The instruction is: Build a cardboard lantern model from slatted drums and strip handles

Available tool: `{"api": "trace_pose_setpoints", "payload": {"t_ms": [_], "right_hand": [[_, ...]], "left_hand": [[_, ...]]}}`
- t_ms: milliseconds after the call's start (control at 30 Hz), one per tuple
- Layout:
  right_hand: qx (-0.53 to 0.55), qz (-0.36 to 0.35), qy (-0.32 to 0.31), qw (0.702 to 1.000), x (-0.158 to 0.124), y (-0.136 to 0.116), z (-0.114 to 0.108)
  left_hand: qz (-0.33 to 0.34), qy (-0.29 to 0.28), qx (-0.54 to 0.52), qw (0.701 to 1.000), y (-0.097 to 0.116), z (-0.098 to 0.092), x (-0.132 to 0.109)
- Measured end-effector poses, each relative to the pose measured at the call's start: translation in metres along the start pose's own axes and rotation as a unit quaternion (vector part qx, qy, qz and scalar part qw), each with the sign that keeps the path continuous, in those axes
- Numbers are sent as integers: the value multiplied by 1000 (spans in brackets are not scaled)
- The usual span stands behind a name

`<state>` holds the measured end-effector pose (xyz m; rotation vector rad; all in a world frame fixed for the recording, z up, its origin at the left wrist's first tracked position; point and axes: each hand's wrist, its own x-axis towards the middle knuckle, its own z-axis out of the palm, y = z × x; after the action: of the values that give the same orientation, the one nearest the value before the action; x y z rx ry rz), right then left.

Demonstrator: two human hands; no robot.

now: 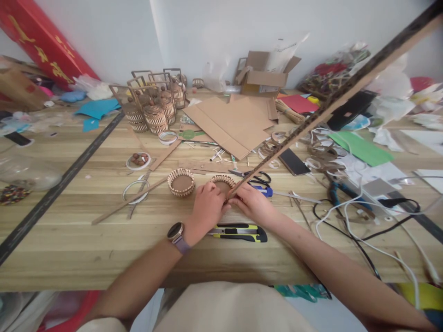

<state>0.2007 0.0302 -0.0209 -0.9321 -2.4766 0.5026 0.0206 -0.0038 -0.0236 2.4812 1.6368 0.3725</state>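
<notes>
My left hand point(210, 203) is closed on the near left rim of a small round basket point(222, 181) with a brown base and a wall of pale slats. In my right hand point(252, 200) is pinched the low end of a long cardboard strip point(297, 133), which touches the basket's near side and slants up past the top right of the view. A second round basket point(181, 183) of the same make stands just left of my left hand. Below both hands lies a yellow and black utility knife point(238, 232). My fingertips partly hide the strip's end.
Black scissors point(259, 177) and a blue-handled tool point(265, 191) lie behind my right hand. Several lidded baskets with handles point(155, 117) stand at the back left. A cardboard sheet point(235, 124) lies mid-table. White and black cables point(349, 221) tangle at right, near a phone point(294, 161).
</notes>
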Motion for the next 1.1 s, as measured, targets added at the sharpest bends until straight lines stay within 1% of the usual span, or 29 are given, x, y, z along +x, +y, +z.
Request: {"api": "trace_pose_setpoints", "payload": {"t_ms": [333, 600, 967, 1100], "right_hand": [[-5, 4, -17, 1000, 2, 5, -1], [-18, -5, -35, 999, 3, 11, -1], [-12, -13, -28, 999, 5, 12, -2], [-5, -11, -24, 1000, 5, 15, -6]], "left_hand": [[-3, 25, -17, 1000, 0, 6, 1], [-7, 27, -20, 999, 0, 9, -1], [-13, 20, -15, 1000, 0, 12, -1], [3, 22, -13, 1000, -2, 11, -1]]}}
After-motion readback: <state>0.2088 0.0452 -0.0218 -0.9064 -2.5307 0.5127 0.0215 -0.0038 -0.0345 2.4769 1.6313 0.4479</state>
